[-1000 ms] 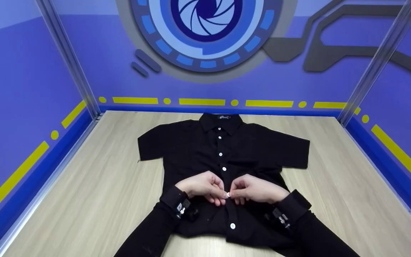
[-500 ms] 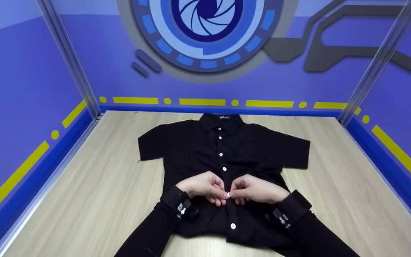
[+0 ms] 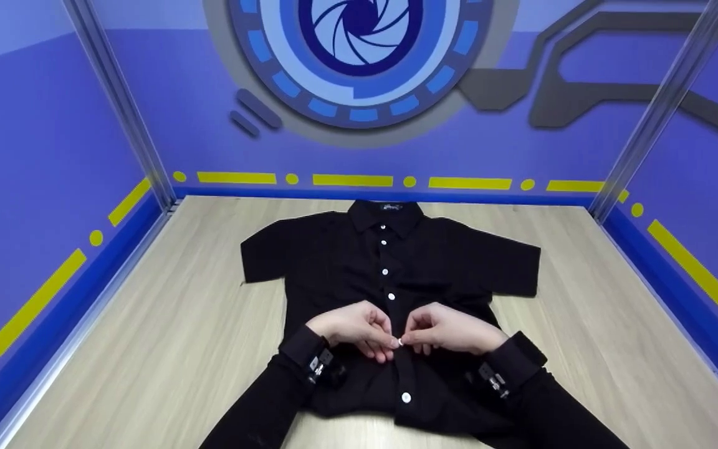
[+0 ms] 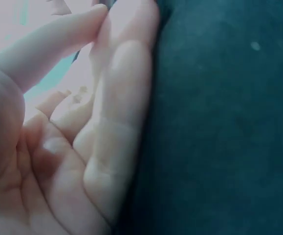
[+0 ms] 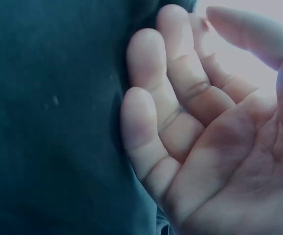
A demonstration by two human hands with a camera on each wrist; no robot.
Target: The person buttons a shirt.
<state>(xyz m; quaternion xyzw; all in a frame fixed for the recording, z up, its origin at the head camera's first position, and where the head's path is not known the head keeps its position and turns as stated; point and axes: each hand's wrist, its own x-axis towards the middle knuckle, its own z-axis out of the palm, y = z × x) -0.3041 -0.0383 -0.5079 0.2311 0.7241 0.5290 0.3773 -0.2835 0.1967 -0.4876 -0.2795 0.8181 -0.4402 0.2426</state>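
Observation:
A black short-sleeved button-up shirt (image 3: 328, 268) lies front up, its collar at the far side. My left hand (image 3: 359, 328) and right hand (image 3: 455, 330) meet at the front placket, below the middle. Between their fingertips shows a small white button (image 3: 401, 342), partly covered. The left thumb and forefinger pinch the placket edge beside it. From the other side, my right thumb and forefinger pinch the button. In the left wrist view, the other fingers (image 4: 124, 93) lie against dark cloth; the right wrist view shows curled fingers (image 5: 146, 58) resting along the shirt.
Several white buttons run up the placket, one (image 3: 391, 297) just above the hands and another (image 3: 406, 397) near the hem. The shirt rests on a light wood table (image 3: 178, 312). Blue panels (image 3: 35, 156) and metal posts (image 3: 119, 93) enclose the back and sides.
Both hands stay at the same button with almost no movement. The right fingers have shifted slightly, and the button between the fingertips looks a little more tilted.

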